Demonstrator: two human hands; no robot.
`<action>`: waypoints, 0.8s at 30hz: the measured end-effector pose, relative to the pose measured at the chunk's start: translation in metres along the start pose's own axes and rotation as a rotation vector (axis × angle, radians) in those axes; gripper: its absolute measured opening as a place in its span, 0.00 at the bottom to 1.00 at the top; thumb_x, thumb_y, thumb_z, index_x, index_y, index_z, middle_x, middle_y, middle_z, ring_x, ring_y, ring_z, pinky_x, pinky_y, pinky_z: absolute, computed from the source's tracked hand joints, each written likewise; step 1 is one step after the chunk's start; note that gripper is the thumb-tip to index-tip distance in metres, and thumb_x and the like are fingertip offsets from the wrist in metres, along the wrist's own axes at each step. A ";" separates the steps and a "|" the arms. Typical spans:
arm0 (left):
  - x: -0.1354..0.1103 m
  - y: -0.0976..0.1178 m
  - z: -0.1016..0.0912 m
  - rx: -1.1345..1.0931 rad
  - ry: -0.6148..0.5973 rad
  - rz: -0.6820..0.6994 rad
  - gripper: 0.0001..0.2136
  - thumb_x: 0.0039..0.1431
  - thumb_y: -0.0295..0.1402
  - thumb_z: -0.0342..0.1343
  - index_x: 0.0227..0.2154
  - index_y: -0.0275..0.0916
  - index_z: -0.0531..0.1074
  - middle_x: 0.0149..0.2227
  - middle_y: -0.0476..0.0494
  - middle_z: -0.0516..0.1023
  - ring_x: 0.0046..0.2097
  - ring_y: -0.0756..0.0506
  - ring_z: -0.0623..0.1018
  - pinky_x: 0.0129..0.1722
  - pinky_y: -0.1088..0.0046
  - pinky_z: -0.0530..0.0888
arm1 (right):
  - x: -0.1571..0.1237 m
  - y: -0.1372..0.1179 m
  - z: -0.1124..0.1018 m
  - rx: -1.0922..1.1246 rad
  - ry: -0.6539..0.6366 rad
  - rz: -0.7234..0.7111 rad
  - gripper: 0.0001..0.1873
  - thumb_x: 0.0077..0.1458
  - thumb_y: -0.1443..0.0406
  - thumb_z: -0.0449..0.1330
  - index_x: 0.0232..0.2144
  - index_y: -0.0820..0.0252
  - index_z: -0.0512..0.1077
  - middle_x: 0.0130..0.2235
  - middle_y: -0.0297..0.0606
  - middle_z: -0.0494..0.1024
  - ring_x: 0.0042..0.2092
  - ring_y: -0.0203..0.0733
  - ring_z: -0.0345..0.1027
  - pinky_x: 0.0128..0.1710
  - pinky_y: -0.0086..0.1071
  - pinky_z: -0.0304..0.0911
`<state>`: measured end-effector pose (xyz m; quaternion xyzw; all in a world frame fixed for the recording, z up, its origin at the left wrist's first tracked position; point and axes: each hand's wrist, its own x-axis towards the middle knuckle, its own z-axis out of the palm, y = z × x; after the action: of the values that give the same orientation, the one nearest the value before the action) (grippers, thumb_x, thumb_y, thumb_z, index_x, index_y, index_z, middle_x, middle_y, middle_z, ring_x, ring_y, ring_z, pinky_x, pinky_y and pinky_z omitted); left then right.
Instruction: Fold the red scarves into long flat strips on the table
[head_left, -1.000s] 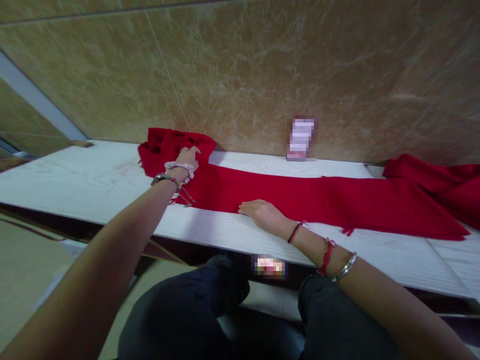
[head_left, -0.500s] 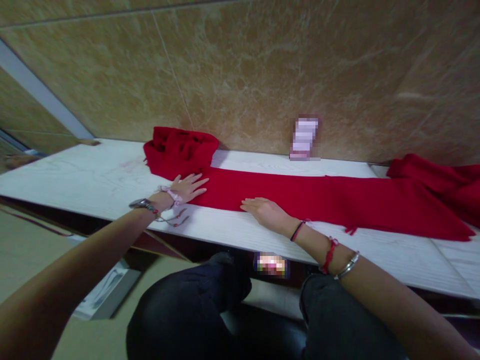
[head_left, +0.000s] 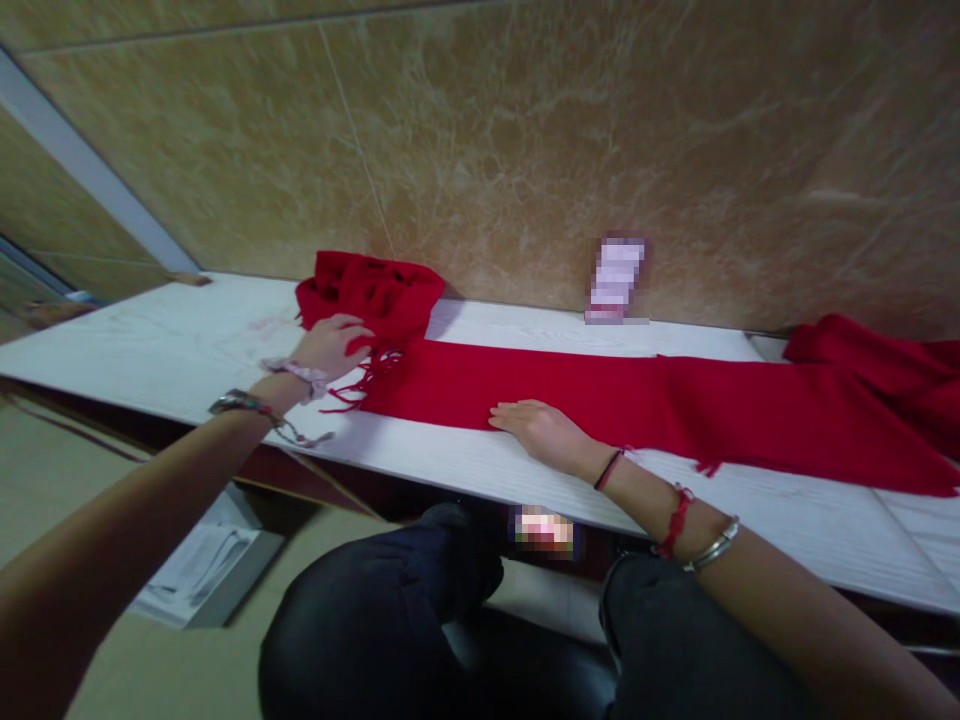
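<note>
A long red scarf (head_left: 570,385) lies flattened along the white tabletop, its fringe (head_left: 367,380) spread at the left end. My right hand (head_left: 541,428) rests palm down on the scarf's near edge, fingers stretched out. At the left, a second bundle of red fabric (head_left: 382,290) sits crumpled against the wall side. My left hand (head_left: 335,347) is at this bundle's near edge, just beside the fringe. Its fingers are loosely bent and apart, with red cloth showing between them; I see no grip. More red cloth (head_left: 870,345) lies heaped at the right end.
Behind the white table (head_left: 187,330) rises a marbled tan wall (head_left: 487,150). A blurred-out phone-like object (head_left: 616,280) leans on it. Below the table's front edge are a glowing blurred item (head_left: 544,530), a box with papers (head_left: 210,570) and my knees (head_left: 375,620).
My left hand has moved off the scarf's end, left and up to the crumpled bundle, uncovering the fringe. My right hand has stayed on the scarf. The view has shifted slightly.
</note>
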<state>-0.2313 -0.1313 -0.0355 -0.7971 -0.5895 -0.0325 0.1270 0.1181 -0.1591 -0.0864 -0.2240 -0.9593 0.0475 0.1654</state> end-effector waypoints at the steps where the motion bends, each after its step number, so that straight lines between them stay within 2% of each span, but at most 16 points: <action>1: -0.001 0.002 0.002 -0.030 -0.052 0.062 0.15 0.58 0.33 0.43 0.43 0.35 0.68 0.50 0.39 0.67 0.52 0.43 0.64 0.52 0.63 0.60 | 0.000 0.000 0.000 0.004 0.002 -0.001 0.17 0.56 0.73 0.50 0.47 0.66 0.69 0.51 0.43 0.70 0.53 0.41 0.62 0.54 0.36 0.57; 3: -0.004 0.005 0.007 -0.017 -0.172 0.144 0.14 0.55 0.34 0.45 0.42 0.37 0.69 0.49 0.41 0.69 0.50 0.46 0.67 0.50 0.69 0.63 | 0.000 -0.001 -0.001 0.011 0.005 -0.002 0.16 0.56 0.73 0.50 0.46 0.66 0.70 0.50 0.44 0.70 0.53 0.41 0.63 0.54 0.36 0.57; 4: -0.007 0.004 0.008 0.026 -0.234 0.135 0.14 0.54 0.33 0.46 0.42 0.37 0.69 0.48 0.42 0.70 0.49 0.46 0.68 0.50 0.69 0.64 | 0.000 -0.001 -0.001 0.014 0.008 -0.002 0.16 0.56 0.73 0.50 0.46 0.66 0.70 0.50 0.44 0.71 0.52 0.41 0.63 0.54 0.36 0.57; 6: -0.013 -0.003 0.005 0.148 -0.299 0.003 0.13 0.54 0.30 0.46 0.41 0.37 0.70 0.46 0.41 0.72 0.47 0.43 0.69 0.49 0.61 0.64 | 0.000 -0.002 -0.001 0.021 0.015 -0.005 0.16 0.56 0.74 0.50 0.46 0.67 0.70 0.50 0.44 0.71 0.52 0.41 0.63 0.53 0.36 0.58; 9: -0.022 -0.024 -0.008 0.254 -0.281 -0.197 0.11 0.52 0.25 0.45 0.34 0.29 0.71 0.42 0.32 0.73 0.46 0.35 0.68 0.43 0.43 0.62 | 0.000 -0.002 -0.002 0.025 0.013 -0.008 0.16 0.55 0.74 0.50 0.45 0.68 0.70 0.49 0.45 0.71 0.52 0.41 0.63 0.53 0.36 0.58; 11: -0.026 -0.030 -0.015 0.252 -0.265 -0.239 0.12 0.52 0.24 0.43 0.33 0.25 0.70 0.41 0.26 0.72 0.45 0.33 0.68 0.39 0.40 0.63 | 0.000 -0.002 -0.002 0.024 0.010 -0.007 0.16 0.55 0.74 0.50 0.45 0.68 0.70 0.49 0.45 0.71 0.52 0.41 0.63 0.53 0.36 0.58; 13: -0.027 -0.023 -0.016 0.196 -0.267 -0.169 0.14 0.55 0.26 0.42 0.38 0.26 0.69 0.44 0.28 0.70 0.47 0.38 0.68 0.44 0.49 0.65 | 0.000 -0.002 -0.002 0.016 0.017 -0.005 0.16 0.55 0.74 0.50 0.45 0.67 0.70 0.49 0.44 0.72 0.52 0.41 0.64 0.53 0.36 0.58; 15: -0.028 -0.005 -0.012 0.107 -0.294 -0.008 0.14 0.58 0.32 0.44 0.44 0.33 0.68 0.48 0.38 0.70 0.49 0.46 0.68 0.50 0.66 0.64 | 0.001 -0.002 -0.001 0.000 0.027 -0.005 0.16 0.55 0.74 0.50 0.45 0.67 0.71 0.49 0.44 0.72 0.51 0.41 0.64 0.52 0.36 0.59; 17: -0.029 0.014 -0.006 0.033 -0.303 0.146 0.15 0.56 0.37 0.47 0.44 0.37 0.68 0.48 0.43 0.69 0.50 0.49 0.68 0.51 0.74 0.63 | 0.001 -0.002 -0.001 -0.022 0.036 -0.002 0.16 0.55 0.74 0.50 0.45 0.68 0.71 0.49 0.45 0.72 0.51 0.42 0.64 0.52 0.36 0.59; 20: -0.028 0.028 0.001 0.000 -0.257 0.294 0.14 0.56 0.37 0.45 0.40 0.37 0.70 0.45 0.42 0.72 0.46 0.48 0.70 0.49 0.73 0.65 | 0.001 -0.003 0.000 -0.043 0.038 -0.002 0.17 0.55 0.73 0.50 0.46 0.69 0.70 0.49 0.46 0.72 0.52 0.43 0.63 0.52 0.37 0.59; 24: -0.022 0.021 -0.001 0.050 -0.244 0.363 0.14 0.58 0.31 0.41 0.37 0.39 0.72 0.42 0.43 0.75 0.44 0.48 0.72 0.48 0.73 0.66 | 0.000 -0.003 -0.002 -0.031 0.026 -0.015 0.16 0.55 0.73 0.50 0.46 0.69 0.70 0.49 0.47 0.72 0.52 0.42 0.63 0.53 0.35 0.58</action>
<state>-0.2178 -0.1583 -0.0426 -0.8847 -0.4480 0.1024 0.0784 0.1174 -0.1622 -0.0843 -0.2201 -0.9593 0.0283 0.1748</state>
